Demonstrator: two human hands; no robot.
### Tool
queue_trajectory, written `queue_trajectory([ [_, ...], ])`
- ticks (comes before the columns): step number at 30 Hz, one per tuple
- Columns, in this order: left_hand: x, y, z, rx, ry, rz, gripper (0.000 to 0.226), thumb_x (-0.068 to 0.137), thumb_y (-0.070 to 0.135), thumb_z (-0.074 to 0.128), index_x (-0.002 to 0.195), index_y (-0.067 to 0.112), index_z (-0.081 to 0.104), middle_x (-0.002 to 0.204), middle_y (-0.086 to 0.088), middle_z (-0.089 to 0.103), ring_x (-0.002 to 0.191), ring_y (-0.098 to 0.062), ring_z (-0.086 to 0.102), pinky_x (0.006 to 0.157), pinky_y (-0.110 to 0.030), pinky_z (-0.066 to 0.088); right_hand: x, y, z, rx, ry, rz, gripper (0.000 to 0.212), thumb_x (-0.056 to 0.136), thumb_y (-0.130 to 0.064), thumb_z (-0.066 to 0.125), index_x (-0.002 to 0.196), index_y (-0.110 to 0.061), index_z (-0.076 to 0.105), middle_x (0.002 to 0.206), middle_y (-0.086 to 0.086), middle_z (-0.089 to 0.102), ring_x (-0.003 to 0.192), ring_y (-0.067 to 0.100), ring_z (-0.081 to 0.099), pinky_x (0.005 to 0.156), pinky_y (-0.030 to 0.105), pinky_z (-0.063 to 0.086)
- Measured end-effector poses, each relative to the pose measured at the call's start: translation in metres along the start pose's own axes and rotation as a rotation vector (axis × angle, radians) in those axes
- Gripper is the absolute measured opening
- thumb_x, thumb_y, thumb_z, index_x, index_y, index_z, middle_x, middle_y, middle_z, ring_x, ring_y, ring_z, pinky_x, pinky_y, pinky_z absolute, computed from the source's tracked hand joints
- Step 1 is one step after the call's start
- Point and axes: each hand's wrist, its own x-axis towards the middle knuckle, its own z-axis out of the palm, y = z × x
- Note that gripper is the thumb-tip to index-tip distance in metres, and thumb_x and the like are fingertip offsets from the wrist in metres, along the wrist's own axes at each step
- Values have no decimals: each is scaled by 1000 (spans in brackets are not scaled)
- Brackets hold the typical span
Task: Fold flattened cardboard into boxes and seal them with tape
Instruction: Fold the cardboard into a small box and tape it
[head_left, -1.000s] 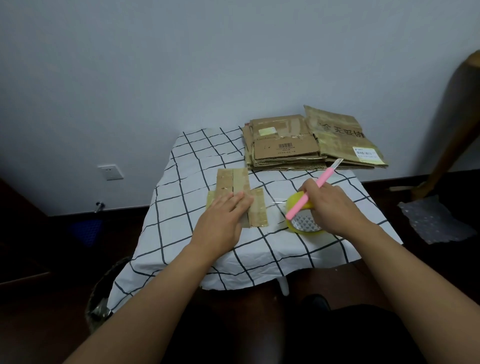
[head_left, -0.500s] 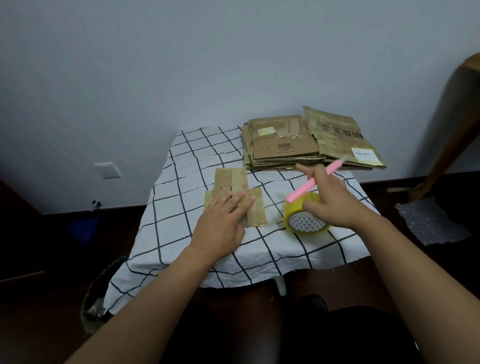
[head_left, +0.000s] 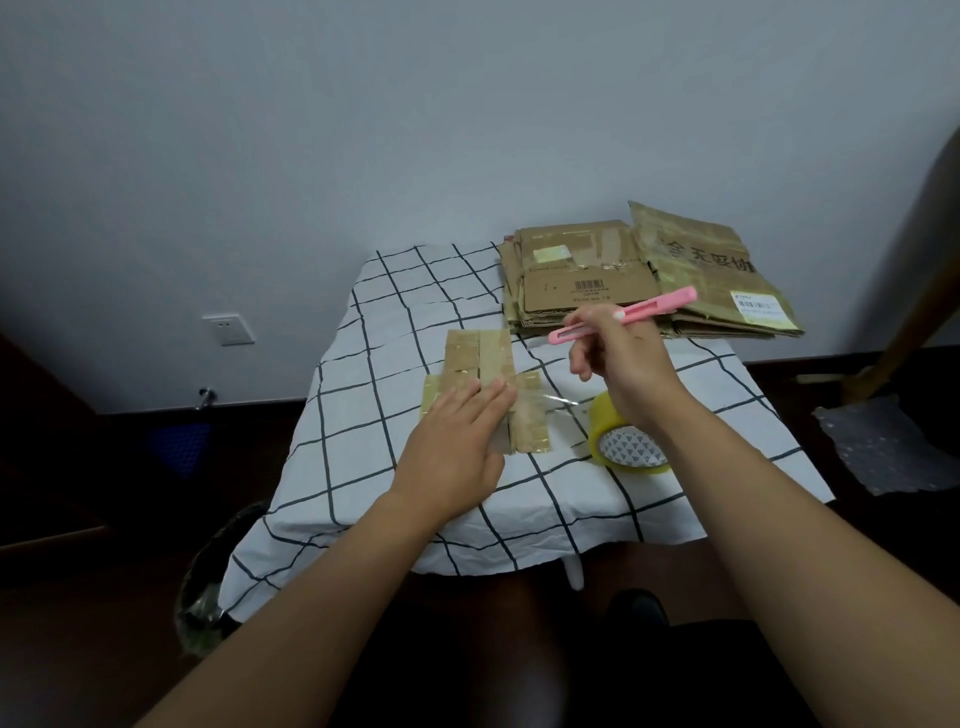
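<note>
A small flattened cardboard piece (head_left: 478, 358) lies on the checked tablecloth (head_left: 363, 431). My left hand (head_left: 457, 441) presses flat on its near part with straight fingers. A strip of clear tape (head_left: 558, 402) runs from the cardboard's right edge towards the yellowish tape roll (head_left: 626, 444), which lies on the cloth to the right. My right hand (head_left: 618, 364) hovers above the roll and holds a pink utility knife (head_left: 623, 316) pointing up and to the right.
A stack of flattened cardboard boxes (head_left: 587, 286) lies at the table's far right, with a larger printed box (head_left: 711, 275) beside it. A waste bin (head_left: 208, 587) stands on the floor at lower left. Bubble wrap (head_left: 883, 447) lies on the floor at right.
My right hand has let go of the tape roll and risen with the pink knife, moving back and left. The roll now lies free on the cloth. My left hand stays on the cardboard.
</note>
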Motion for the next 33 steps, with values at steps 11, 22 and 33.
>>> queue_trajectory([
  [11,-1,1,-4,-45,-18,-13,73,80,35,28,149,19,41,154,-2,42,143,-26,35,121,-43,24,1,-1,-3,-68,-111,64,21,93,-6,56,78,0,70,58,9,54,54,14,32,53,28,25],
  [22,-1,4,-6,-71,-26,-40,63,83,24,46,146,20,42,154,-2,41,144,-25,32,119,-46,26,1,0,0,-261,-172,94,20,93,-4,49,75,-1,57,54,2,48,51,13,38,49,23,30],
  [33,-1,4,-4,-60,-2,-28,67,82,30,35,146,17,45,154,-3,43,143,-26,35,120,-41,22,1,4,1,-385,-167,60,15,93,-13,57,86,-1,63,71,14,65,62,15,56,61,32,45],
])
